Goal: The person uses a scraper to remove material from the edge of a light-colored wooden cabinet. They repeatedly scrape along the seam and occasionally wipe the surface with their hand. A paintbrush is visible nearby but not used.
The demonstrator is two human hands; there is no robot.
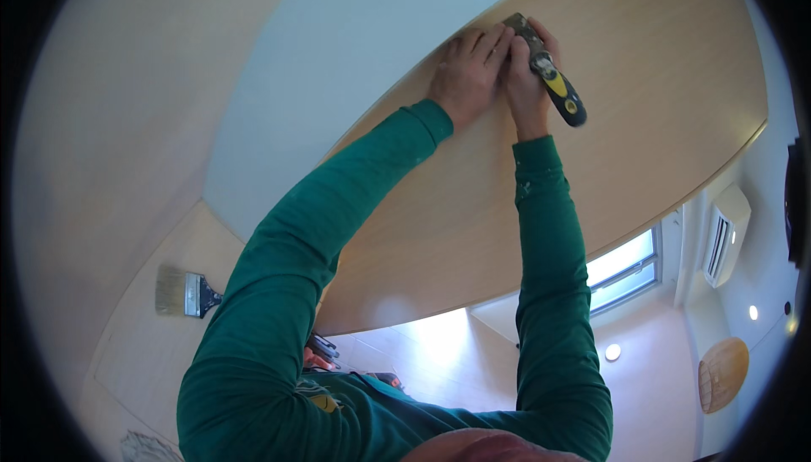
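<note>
My right hand is against a light wood-grain panel, with a putty knife gripped between its fingers. The knife has a stained metal blade and a black and yellow handle that points away from the panel's left edge. Beside it, my left hand presses on the panel near that edge, its fingers close to the blade and touching or nearly touching the right hand. Its palm side is hidden, so whether it pinches anything cannot be seen. A pale blue-white surface borders the panel's edge.
A flat paintbrush with pale bristles lies at left, partly behind my left sleeve. Crumpled material is at lower left. Red and dark tools show beside my torso. Beyond the panel are a window, an air conditioner and a lampshade.
</note>
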